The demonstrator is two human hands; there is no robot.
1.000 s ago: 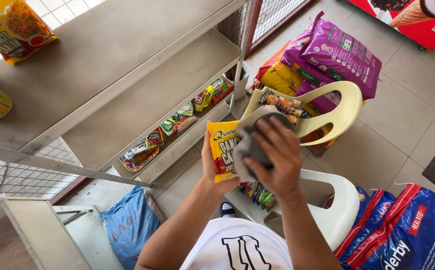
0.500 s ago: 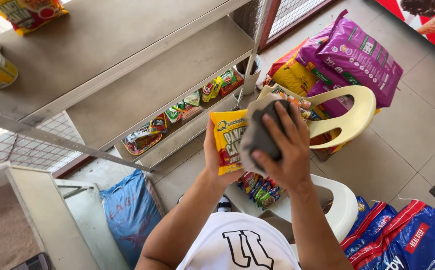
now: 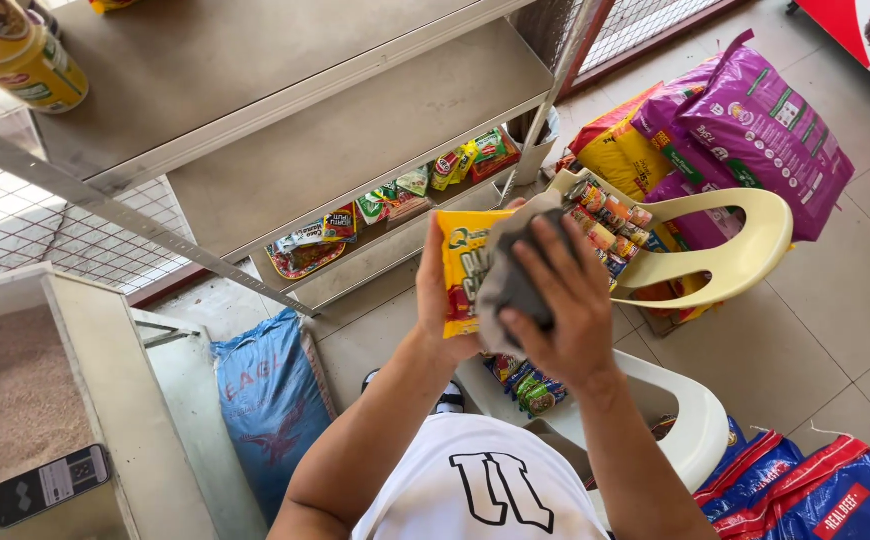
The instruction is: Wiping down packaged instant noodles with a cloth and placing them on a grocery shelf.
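A yellow snack packet [image 3: 463,268] is held upright — long axis vertical — above the white chair [image 3: 690,425], gripped from behind by the left hand [image 3: 435,300]. The right hand [image 3: 560,300], closed on a grey cloth [image 3: 510,280], is pressed against its face.

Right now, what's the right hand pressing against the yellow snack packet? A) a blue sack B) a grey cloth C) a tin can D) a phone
B: the right hand presses a crumpled grey cloth onto the yellow snack packet, which the left hand grips from behind.
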